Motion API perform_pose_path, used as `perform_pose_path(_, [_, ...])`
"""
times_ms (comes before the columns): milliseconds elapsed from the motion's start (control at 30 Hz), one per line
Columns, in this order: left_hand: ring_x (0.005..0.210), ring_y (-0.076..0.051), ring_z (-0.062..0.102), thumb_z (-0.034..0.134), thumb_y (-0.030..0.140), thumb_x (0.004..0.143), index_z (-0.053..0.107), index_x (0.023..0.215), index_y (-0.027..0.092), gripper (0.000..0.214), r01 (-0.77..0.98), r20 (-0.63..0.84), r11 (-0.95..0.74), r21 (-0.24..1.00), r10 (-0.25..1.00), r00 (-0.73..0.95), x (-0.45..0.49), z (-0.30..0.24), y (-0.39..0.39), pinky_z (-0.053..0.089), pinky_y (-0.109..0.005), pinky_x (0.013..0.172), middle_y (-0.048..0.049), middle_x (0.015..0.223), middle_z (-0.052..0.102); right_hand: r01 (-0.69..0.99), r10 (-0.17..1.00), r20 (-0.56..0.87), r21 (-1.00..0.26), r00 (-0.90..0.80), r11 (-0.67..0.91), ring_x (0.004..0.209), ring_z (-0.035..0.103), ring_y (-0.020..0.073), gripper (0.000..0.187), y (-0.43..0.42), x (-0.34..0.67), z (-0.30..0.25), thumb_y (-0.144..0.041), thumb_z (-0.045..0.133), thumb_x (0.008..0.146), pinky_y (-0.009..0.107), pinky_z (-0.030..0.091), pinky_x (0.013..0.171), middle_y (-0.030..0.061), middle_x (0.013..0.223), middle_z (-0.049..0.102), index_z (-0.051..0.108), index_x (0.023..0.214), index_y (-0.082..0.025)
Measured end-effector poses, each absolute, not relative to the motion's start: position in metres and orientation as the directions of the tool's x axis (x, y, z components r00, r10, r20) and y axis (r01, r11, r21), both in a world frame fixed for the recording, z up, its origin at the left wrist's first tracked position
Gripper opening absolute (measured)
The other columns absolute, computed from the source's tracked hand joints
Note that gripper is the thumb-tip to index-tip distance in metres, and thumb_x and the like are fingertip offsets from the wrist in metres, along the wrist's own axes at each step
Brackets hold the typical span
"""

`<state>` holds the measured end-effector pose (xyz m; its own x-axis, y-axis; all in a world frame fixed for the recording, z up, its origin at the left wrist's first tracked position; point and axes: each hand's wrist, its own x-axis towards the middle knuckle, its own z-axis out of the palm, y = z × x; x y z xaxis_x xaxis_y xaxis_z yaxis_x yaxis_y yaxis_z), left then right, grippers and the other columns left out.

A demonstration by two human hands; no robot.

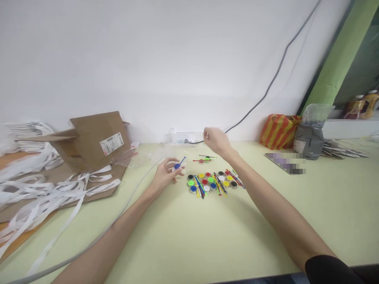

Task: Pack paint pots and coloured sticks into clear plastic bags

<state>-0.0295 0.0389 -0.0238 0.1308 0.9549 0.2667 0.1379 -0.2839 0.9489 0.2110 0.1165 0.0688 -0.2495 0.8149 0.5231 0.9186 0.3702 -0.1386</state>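
Note:
My left hand pinches a small clear round piece with a blue centre, and a thin blue arrow-tipped stick points up from it. My right hand is raised near the wall, its fingers curled closed; whatever they hold, if anything, is hidden. Between my forearms lie several round pieces with coloured centres in rows. Bundles of thin coloured arrow sticks rest among them. Behind these, a few pieces with red and green arrows fitted sit on the table, partly beside my right wrist.
An open cardboard box stands left, with white straps before it. A grey cable crosses the table at left. A power strip lies by the wall. At right are a striped bag, a grey bag and a flat, partly blurred object.

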Motion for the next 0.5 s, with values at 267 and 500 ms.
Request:
perform_pose_path(267, [0.084, -0.026, 0.075, 0.078, 0.046, 0.077, 0.053, 0.113, 0.022, 0.050, 0.221, 0.301, -0.330, 0.918, 0.941, 0.156, -0.028, -0.026, 0.040, 0.049, -0.023, 0.048, -0.0099, 0.107, 0.071, 0.194, 0.639, 0.755, -0.611, -0.146, 0.767, 0.071, 0.064, 0.0149, 0.012, 0.085, 0.195, 0.109, -0.027, 0.062, 0.086, 0.027, 0.050, 0.066, 0.0055, 0.078, 0.070, 0.064, 0.082, -0.015])
perform_pose_path(500, [0.089, -0.022, 0.070, 0.079, 0.039, 0.076, 0.057, 0.115, 0.022, 0.048, 0.258, 0.353, -0.396, 0.881, 0.914, 0.199, -0.028, -0.030, 0.042, 0.056, -0.028, 0.061, -0.0075, 0.106, 0.070, 0.235, 0.673, 0.644, -0.636, -0.363, 0.735, 0.074, 0.066, 0.0150, 0.012, 0.072, 0.182, 0.105, -0.024, 0.066, 0.082, 0.026, 0.050, 0.068, 0.0061, 0.078, 0.074, 0.071, 0.085, -0.013])
